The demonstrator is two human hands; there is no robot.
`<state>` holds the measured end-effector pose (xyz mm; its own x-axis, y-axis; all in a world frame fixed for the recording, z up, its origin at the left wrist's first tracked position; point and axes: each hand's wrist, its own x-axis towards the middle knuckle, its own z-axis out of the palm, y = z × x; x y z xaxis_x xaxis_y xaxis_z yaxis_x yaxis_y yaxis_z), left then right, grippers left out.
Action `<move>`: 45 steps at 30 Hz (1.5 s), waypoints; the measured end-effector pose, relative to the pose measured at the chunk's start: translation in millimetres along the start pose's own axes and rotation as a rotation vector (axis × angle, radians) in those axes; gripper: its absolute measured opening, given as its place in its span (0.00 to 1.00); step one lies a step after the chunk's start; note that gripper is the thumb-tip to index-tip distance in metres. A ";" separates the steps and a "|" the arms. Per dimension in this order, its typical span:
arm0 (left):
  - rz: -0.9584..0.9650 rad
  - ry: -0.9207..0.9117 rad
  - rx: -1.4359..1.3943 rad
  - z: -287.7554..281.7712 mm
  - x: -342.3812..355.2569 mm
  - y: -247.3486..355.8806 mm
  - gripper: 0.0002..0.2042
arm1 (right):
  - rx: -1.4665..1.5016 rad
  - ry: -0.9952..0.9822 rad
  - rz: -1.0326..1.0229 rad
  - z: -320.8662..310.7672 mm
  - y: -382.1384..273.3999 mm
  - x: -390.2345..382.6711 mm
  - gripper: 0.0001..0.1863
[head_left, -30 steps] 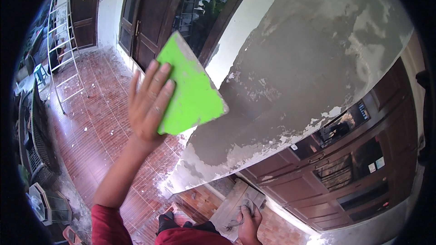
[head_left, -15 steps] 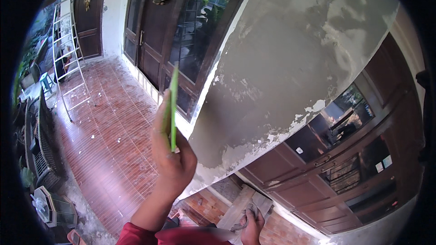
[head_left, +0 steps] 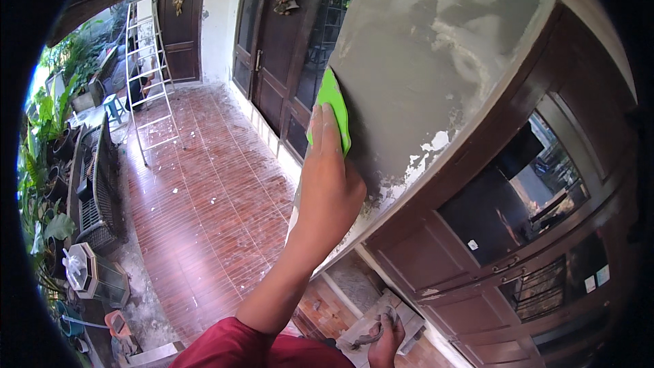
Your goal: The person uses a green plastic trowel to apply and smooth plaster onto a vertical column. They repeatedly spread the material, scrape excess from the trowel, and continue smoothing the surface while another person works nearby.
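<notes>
My left hand grips a flat green plastic spreader, held at the grey plastered wall near its left edge, with the fingers stretched along the tool. The plaster is mottled, with white flaky patches along its lower right edge. My right hand is low at the bottom, closed on something grey that I cannot make out, over or against a grey-smeared board.
A white ladder stands on the red tiled porch, which has pale flakes on it. A wicker bench, plants and a lantern line the left side. Dark wooden doors stand behind; another is at right.
My left hand has moved right and turned the spreader from face-on, through edge-on, to angled at the plaster. The view has shifted. My right hand stays low.
</notes>
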<state>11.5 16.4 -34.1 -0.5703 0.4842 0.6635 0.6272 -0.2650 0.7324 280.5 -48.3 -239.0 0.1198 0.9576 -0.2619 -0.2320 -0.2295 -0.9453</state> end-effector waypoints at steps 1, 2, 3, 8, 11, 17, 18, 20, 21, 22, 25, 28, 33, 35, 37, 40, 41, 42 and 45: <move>0.000 0.004 -0.002 1.3 -1.5 2.8 0.36 | -0.004 -0.006 0.006 -3.4 -1.6 0.7 0.13; -0.003 0.005 -0.009 2.6 -4.2 6.2 0.36 | -0.010 -0.015 0.012 -6.3 -3.4 1.4 0.13; -0.005 0.006 -0.017 3.2 -6.9 9.6 0.36 | -0.016 -0.026 0.018 -8.5 -5.0 1.8 0.13; 0.082 0.010 0.056 9.3 -27.4 36.3 0.37 | 0.011 -0.098 0.047 -15.2 -12.4 -0.4 0.15; 0.062 -0.052 0.036 6.2 -42.4 54.7 0.38 | -0.003 -0.105 0.071 -19.0 -12.3 3.9 0.08; 0.007 -0.300 -0.093 -6.1 -77.2 88.5 0.41 | -0.005 -0.222 0.065 -23.5 6.4 14.1 0.04; 0.081 -0.303 -0.071 -8.1 -82.3 91.7 0.42 | 0.004 -0.242 0.067 -22.9 9.2 13.9 0.04; 0.227 -0.306 -0.027 -10.8 -92.6 98.3 0.43 | 0.001 -0.256 0.075 -21.5 10.3 10.1 0.06; 0.223 -0.393 -0.180 -14.9 -99.8 100.7 0.42 | 0.000 -0.254 0.082 -18.0 9.9 9.1 0.07; 0.219 -0.480 -0.333 -20.5 -107.4 102.5 0.41 | -0.007 -0.244 0.093 -15.0 8.2 6.3 0.08; 0.225 -0.596 -0.611 -36.0 -121.7 92.0 0.40 | -0.024 -0.199 0.111 -6.7 -1.7 -4.4 0.11; 0.208 -0.498 -0.734 -44.6 -130.4 66.6 0.34 | -0.043 -0.128 0.124 -4.4 -9.4 -11.5 0.15; 0.058 -0.327 -0.640 -64.8 -145.7 0.1 0.22 | -0.077 -0.007 0.159 -17.8 5.9 -8.5 0.19; -0.191 -0.322 -0.642 -77.5 -159.7 -21.1 0.17 | -0.081 -0.021 0.097 -20.9 12.6 -4.1 0.20; -0.549 -0.227 -0.756 -84.3 -172.0 -38.5 0.15 | -0.157 -0.035 0.079 -20.2 15.2 -12.4 0.20; -0.885 0.076 -1.022 -80.5 -181.0 -61.1 0.15 | -0.170 -0.125 -0.015 -3.3 8.4 -22.4 0.22; -0.930 0.178 -1.110 -80.9 -181.8 -67.8 0.16 | -0.169 -0.077 -0.107 9.1 9.2 -24.9 0.16; -0.947 0.172 -1.075 -82.3 -181.5 -74.2 0.17 | -0.235 -0.129 -0.187 19.3 4.1 -25.4 0.17; -1.004 0.099 -1.014 -90.8 -178.7 -86.9 0.18 | -0.457 -0.293 -0.373 39.4 -23.7 -33.2 0.21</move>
<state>10.7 -122.8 -202.5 -0.5980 0.7722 -0.2147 -0.6763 -0.3424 0.6522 243.9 -67.8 -200.2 -0.1697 0.9802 0.1019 0.2153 0.1377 -0.9668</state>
